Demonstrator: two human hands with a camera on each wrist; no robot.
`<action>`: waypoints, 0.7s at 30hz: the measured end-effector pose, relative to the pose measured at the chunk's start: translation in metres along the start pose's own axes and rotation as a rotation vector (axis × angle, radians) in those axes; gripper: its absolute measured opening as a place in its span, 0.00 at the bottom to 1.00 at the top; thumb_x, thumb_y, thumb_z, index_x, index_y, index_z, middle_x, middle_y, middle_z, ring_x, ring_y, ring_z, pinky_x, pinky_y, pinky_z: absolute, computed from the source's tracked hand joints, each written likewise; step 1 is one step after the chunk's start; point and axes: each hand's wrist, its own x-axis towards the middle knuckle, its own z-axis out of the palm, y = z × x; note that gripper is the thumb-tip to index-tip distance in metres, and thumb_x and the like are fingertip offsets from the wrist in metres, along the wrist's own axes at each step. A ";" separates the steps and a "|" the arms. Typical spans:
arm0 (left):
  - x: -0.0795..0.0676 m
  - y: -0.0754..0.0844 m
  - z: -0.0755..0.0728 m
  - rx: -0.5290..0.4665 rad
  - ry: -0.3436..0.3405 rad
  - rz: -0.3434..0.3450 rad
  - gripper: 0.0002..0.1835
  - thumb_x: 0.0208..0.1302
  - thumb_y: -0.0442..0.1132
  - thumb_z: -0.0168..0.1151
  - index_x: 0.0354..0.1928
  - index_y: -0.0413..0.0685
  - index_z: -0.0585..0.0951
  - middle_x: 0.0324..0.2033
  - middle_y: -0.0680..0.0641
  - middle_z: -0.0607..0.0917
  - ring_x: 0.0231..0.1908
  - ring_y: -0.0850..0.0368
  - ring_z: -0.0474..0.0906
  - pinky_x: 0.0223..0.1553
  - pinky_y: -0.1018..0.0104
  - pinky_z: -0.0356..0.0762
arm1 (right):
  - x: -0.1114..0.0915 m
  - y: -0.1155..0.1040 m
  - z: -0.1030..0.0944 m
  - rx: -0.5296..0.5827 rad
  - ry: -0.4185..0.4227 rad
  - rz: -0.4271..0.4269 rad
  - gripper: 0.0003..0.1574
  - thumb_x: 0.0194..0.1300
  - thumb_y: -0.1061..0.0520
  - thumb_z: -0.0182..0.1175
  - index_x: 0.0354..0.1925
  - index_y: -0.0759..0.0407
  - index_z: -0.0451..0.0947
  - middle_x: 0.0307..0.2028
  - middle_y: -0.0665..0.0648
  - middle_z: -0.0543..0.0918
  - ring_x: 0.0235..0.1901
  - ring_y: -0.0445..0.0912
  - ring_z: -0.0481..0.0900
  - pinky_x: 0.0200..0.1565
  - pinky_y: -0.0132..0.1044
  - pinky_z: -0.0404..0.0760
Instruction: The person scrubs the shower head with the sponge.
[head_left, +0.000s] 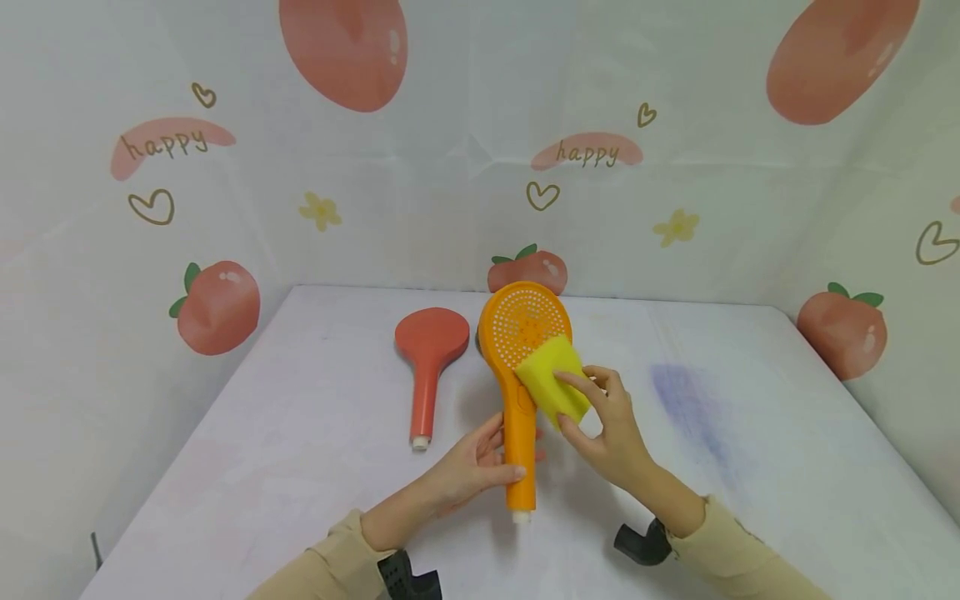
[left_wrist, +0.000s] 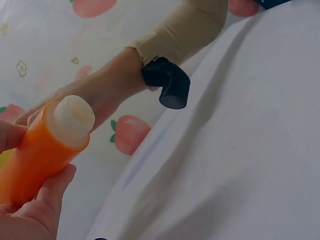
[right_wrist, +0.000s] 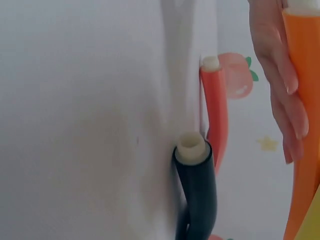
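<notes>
An orange shower head (head_left: 517, 417) with a perforated round face is held up over the table, face towards the head camera. My left hand (head_left: 468, 467) grips its handle low down, the thumb across the front. In the left wrist view the handle's white connector end (left_wrist: 75, 115) points at the camera. My right hand (head_left: 618, 433) pinches a yellow sponge (head_left: 551, 375) between thumb and fingers. The sponge lies over the lower right of the face and the neck. Only a yellow corner of it shows in the right wrist view.
A red shower head (head_left: 426, 375) lies on the white table (head_left: 300, 467), left of the orange one. Behind the orange one lies a dark shower head, mostly hidden from the head camera; its handle (right_wrist: 197, 195) shows in the right wrist view. A purplish stain (head_left: 686, 408) marks the table's right side.
</notes>
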 end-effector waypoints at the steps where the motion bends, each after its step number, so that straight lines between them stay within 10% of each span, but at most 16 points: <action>1: 0.000 0.000 0.000 0.002 0.000 0.007 0.43 0.62 0.34 0.60 0.73 0.50 0.46 0.70 0.36 0.57 0.66 0.40 0.63 0.60 0.64 0.72 | -0.001 -0.002 0.000 0.004 -0.007 0.003 0.32 0.45 0.65 0.64 0.53 0.54 0.75 0.47 0.67 0.69 0.42 0.49 0.65 0.40 0.43 0.61; 21: 0.010 -0.005 -0.008 0.197 0.060 0.083 0.48 0.54 0.33 0.68 0.71 0.59 0.50 0.66 0.45 0.61 0.54 0.52 0.72 0.55 0.61 0.77 | -0.013 -0.016 0.002 -0.048 -0.069 -0.163 0.31 0.43 0.63 0.62 0.50 0.47 0.77 0.49 0.65 0.70 0.49 0.52 0.66 0.42 0.46 0.60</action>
